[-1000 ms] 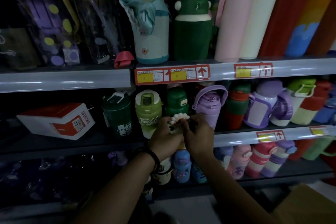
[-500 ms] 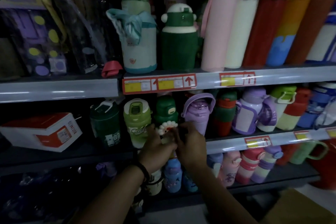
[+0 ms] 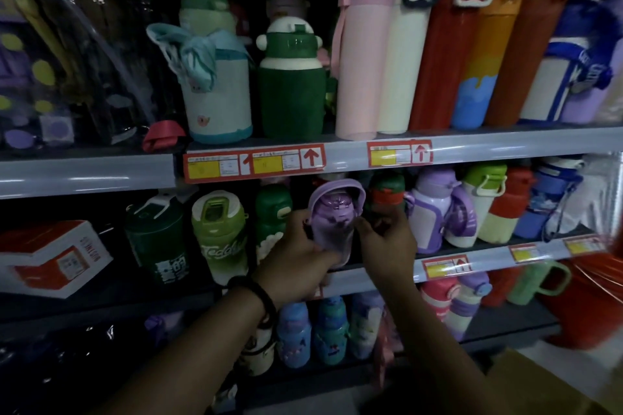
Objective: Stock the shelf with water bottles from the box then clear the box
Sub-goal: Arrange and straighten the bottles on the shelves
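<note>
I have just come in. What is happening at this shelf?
A person is stocking store shelves with water bottles. The left hand grips the left side of a purple bottle on the middle shelf, and the right hand pinches its right side. The bottle stands between a dark green bottle and a red-and-green bottle. No box is plainly in view.

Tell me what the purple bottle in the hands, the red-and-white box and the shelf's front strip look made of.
The purple bottle: likely plastic, semi-glossy; its translucent lid catches soft highlights.
The red-and-white box: looks like printed cardboard, matte, with sharp folded edges.
The front strip: smooth and glossy, with streaked reflections along it; perhaps clear plastic over metal, but the view leaves that open.
</note>
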The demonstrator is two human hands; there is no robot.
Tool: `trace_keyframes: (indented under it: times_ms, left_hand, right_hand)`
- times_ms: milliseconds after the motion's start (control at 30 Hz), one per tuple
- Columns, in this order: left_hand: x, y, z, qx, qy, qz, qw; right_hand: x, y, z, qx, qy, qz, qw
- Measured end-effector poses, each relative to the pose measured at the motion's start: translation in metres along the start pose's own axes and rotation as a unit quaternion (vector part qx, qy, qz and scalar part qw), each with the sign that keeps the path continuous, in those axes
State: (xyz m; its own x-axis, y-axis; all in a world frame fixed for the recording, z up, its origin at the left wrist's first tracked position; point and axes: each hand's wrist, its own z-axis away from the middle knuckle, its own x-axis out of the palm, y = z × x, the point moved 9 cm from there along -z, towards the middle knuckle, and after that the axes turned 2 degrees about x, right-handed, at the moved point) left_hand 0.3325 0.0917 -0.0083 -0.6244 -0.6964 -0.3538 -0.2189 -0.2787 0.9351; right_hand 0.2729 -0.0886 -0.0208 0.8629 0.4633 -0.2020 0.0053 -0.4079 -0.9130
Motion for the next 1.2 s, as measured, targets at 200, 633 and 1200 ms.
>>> trace_keyframes:
  times_ms: [200,633,1200]
  left_hand:
    - [0.013,-0.001,-0.020,0.013,0.038,0.004,0.999]
    - [0.017,-0.023,-0.022,-0.017,0.050,-0.022,0.998]
    - [0.015,-0.013,-0.015,0.031,0.052,0.035,0.998]
  right_hand:
    - [0.013,0.021,0.003,0.027,-0.049,-0.006,0.998]
    - [0.056,0.024,0.022,0.001,-0.049,0.092,0.995]
    - [0.028,-0.004,0.019,-0.069,0.049,0.115,0.990]
